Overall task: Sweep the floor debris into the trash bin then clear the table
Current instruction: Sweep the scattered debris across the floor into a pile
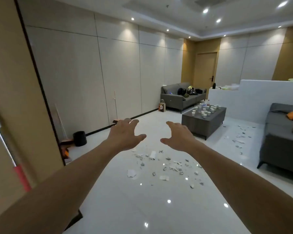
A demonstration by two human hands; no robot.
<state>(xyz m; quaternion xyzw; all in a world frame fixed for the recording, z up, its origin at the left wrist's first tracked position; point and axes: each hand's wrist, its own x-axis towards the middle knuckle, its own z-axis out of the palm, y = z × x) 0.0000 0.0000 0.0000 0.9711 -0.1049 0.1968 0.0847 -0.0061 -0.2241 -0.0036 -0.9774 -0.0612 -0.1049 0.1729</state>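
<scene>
Both my arms reach forward over a glossy white floor. My left hand and my right hand are held out with fingers spread, holding nothing. Scraps of paper and small grey debris lie scattered on the floor just beyond my hands, and a second patch of debris lies near the right sofa. A black trash bin stands by the left wall. A broom leans on the wall panels, and another long-handled tool leans beside the bin. The dark coffee table carries several white cups.
A grey sofa with dark bags stands at the far wall, a paper bag beside it. Another grey sofa with an orange cushion is at the right. A white partition rises behind the table. A wooden door panel is close on my left.
</scene>
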